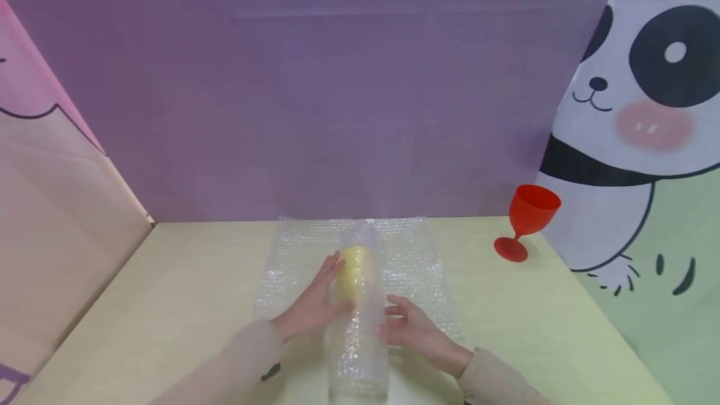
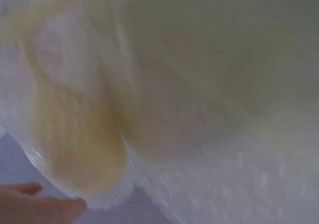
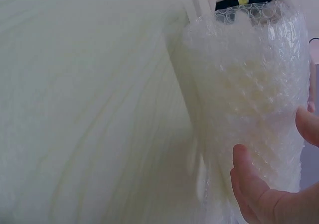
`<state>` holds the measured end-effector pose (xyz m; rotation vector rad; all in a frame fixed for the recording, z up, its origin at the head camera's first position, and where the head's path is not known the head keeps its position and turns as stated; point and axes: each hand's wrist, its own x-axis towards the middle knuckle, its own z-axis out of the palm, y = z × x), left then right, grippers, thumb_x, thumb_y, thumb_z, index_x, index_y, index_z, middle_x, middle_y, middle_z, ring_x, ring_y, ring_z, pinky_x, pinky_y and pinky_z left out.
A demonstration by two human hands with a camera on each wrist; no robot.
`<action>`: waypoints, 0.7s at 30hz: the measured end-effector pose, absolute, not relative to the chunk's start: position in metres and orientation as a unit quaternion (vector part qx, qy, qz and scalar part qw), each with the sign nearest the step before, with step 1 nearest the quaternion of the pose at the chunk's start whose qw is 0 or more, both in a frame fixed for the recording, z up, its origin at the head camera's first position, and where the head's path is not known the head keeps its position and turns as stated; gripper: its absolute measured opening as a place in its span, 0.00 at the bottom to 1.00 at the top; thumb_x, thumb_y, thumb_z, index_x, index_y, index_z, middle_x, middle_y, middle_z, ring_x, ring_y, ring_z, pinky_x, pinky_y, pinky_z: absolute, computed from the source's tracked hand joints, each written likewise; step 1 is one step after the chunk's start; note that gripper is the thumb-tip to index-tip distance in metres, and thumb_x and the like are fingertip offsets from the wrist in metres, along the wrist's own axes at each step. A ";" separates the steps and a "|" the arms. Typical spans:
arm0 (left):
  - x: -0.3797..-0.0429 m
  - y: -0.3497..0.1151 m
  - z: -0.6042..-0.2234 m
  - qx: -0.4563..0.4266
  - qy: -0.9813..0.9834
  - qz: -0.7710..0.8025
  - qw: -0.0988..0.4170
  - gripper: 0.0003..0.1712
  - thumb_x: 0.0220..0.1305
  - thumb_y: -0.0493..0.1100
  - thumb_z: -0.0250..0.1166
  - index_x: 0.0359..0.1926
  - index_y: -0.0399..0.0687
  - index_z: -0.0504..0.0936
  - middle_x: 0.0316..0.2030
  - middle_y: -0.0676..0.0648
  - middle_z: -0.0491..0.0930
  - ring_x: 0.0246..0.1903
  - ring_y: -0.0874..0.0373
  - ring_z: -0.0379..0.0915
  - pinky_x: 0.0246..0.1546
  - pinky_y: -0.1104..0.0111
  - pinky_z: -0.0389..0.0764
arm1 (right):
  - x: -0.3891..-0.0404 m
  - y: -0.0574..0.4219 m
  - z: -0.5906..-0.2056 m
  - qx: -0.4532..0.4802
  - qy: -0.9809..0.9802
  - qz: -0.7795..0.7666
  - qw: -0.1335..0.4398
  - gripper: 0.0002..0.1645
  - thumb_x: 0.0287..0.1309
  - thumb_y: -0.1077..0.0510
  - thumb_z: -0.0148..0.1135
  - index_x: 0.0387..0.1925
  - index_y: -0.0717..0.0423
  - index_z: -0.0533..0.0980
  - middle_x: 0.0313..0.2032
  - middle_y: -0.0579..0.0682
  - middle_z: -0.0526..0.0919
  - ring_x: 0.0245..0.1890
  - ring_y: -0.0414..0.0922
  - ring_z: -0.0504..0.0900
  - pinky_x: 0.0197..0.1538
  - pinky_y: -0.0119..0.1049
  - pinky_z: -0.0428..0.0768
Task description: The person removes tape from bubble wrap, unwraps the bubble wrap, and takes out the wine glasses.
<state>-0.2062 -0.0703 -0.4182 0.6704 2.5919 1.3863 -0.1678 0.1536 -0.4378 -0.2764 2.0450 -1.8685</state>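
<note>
A yellow goblet shows through layers of bubble wrap, which form a roll around it in the middle of the table. Its bowl, stem and foot show blurred in the left wrist view. My left hand lies along the roll's left side with fingers extended. At the right side is my right hand, fingers slightly bent and spread beside the wrap. The right wrist view shows its fingers close against the roll; how firmly they touch cannot be told.
A red goblet stands at the table's back right. The flat part of the bubble wrap sheet spreads behind the roll towards the table's back edge. A purple backdrop rises behind, and a panda-printed sheet hangs on the right.
</note>
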 end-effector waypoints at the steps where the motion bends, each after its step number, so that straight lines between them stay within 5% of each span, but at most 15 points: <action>1: -0.212 -0.071 -0.417 0.245 0.861 0.441 0.059 0.49 0.56 0.53 0.63 0.70 0.41 0.47 0.72 0.45 0.36 0.71 0.46 0.29 0.67 0.44 0.43 | -0.168 0.154 -0.438 -0.098 0.724 -0.660 0.177 0.53 0.50 0.54 0.67 0.63 0.77 0.46 0.57 0.76 0.63 0.52 0.59 0.75 0.51 0.45 0.79; 12: -0.239 -0.072 -0.417 0.332 0.866 0.365 0.082 0.51 0.56 0.56 0.62 0.71 0.46 0.44 0.72 0.54 0.33 0.71 0.54 0.27 0.68 0.49 0.43 | -0.170 0.157 -0.438 -0.137 0.738 -0.637 0.173 0.44 0.54 0.55 0.63 0.63 0.74 0.52 0.56 0.72 0.66 0.53 0.60 0.74 0.52 0.45 0.78; 21: -0.241 -0.070 -0.422 0.339 0.872 0.344 0.079 0.54 0.54 0.57 0.63 0.71 0.45 0.42 0.72 0.47 0.32 0.71 0.51 0.26 0.69 0.52 0.43 | -0.170 0.156 -0.428 -0.122 0.797 -0.575 0.139 0.42 0.50 0.55 0.66 0.61 0.72 0.59 0.54 0.68 0.71 0.52 0.60 0.74 0.52 0.48 0.78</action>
